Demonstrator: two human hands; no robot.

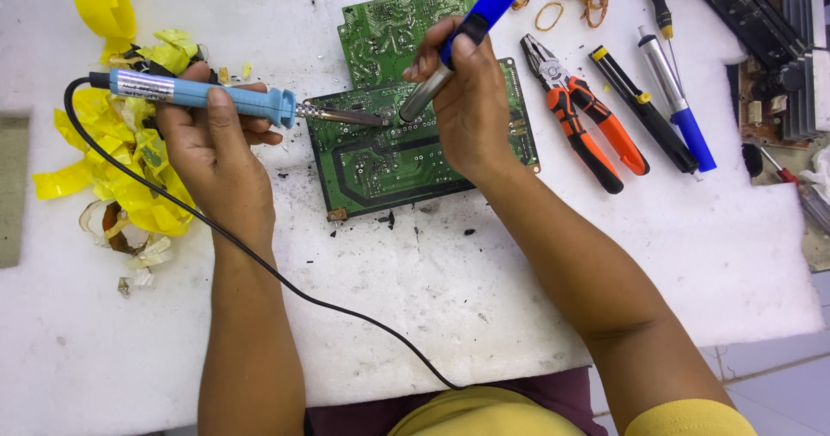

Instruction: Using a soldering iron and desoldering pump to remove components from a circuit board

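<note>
White padded work surface (519,315), near edge: a black cord (259,259) runs from the near side up to the left. Left hand (216,155): closed around a light-blue soldering iron (203,96), held level, metal tip pointing right and resting on the solder side of a green circuit board (389,164) at mid-table. Right hand (471,108): closed around a desoldering pump (462,30) with blue upper body and grey barrel, held steeply tilted, nozzle set on the board just beside the iron's tip. Step in hand, as judged: heating a joint and drawing off its solder; the next move appears to call for keeping both tips steady on the same joint and tripping the pump once the solder flows. Small dark crumbs (389,220) lie near the board's near edge. Left: heap of yellow tape scraps (130,177). Right: orange-handled pliers (584,116), a black-and-yellow tool (644,112), a second blue-tipped pump (679,99). Far: a second green board (389,30), rubber bands (553,12), a screwdriver (659,0).
</note>
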